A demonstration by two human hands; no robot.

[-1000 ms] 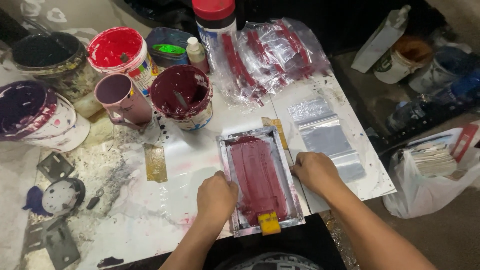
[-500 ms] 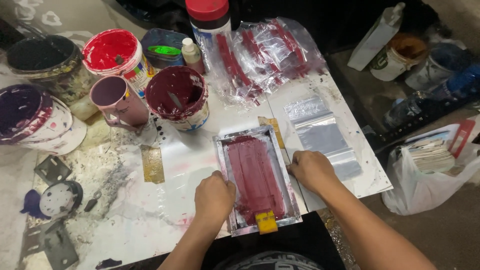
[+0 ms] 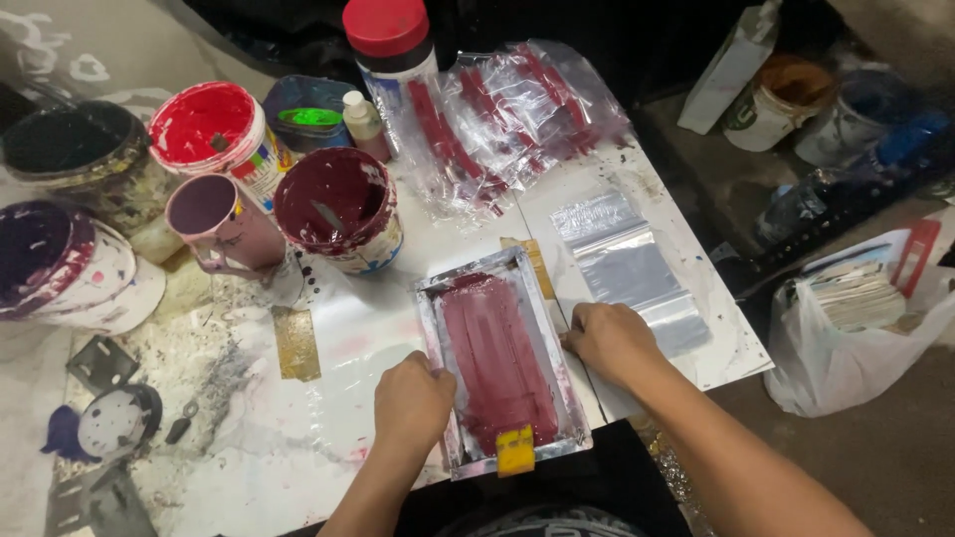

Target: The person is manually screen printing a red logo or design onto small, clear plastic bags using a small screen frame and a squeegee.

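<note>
Paint-spattered white worktable [image 3: 328, 338], crowded with tins. Sat at centre: small metal-framed screen [image 3: 502, 363] smeared dark red. Gripped at 9 o'clock by left hand [image 3: 413, 398], fingers curled on the frame; pressed at 3 o'clock by right hand [image 3: 609, 340], fingers together. Stood at 11 o'clock: maroon paint tin [image 3: 338, 209].

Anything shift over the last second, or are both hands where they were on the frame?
Nothing visibly moved. The left hand still presses the left edge of the small printing frame and the right hand its right edge. The frame, its dark red ink and the paint tubs stayed put.
</note>
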